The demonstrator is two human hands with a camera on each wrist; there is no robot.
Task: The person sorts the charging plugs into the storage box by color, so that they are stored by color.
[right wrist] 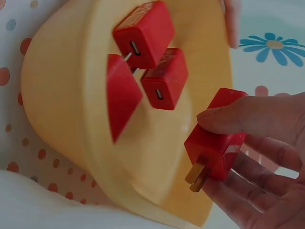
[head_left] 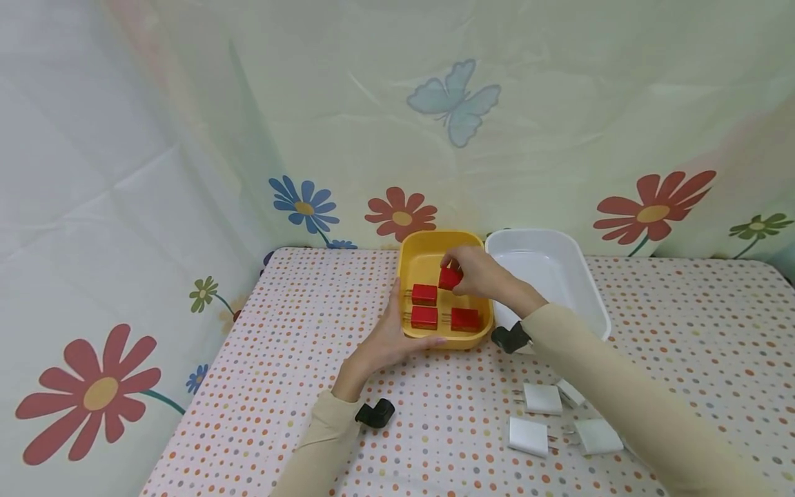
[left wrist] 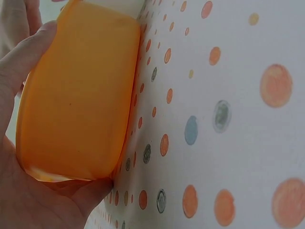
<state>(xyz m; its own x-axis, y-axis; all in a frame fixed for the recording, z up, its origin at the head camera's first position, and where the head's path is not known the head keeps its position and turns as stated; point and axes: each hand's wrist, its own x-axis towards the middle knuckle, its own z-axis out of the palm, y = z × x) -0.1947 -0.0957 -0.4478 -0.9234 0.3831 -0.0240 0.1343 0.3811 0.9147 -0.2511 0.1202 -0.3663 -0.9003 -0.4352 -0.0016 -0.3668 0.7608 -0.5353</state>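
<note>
A yellow tray (head_left: 427, 266) stands on the dotted cloth, with three red USB charger plugs (head_left: 424, 295) lying in it, their prongs toward the left. My left hand (head_left: 386, 338) grips the tray's near left corner, fingers along its left side and thumb along the near side; in the left wrist view the orange-looking tray wall (left wrist: 83, 90) sits between thumb and fingers. Over the tray's right part, my right hand (head_left: 481, 273) pinches another red charger plug (right wrist: 209, 143) between thumb and fingers. Its metal prongs show in the right wrist view.
Beside the yellow tray, on its right, stands a white tray (head_left: 540, 266), partly covered by my right forearm. Several white charger plugs (head_left: 542, 399) lie on the cloth nearer to me, some partly behind the right sleeve. A flowered curtain (head_left: 348, 138) hangs behind the table.
</note>
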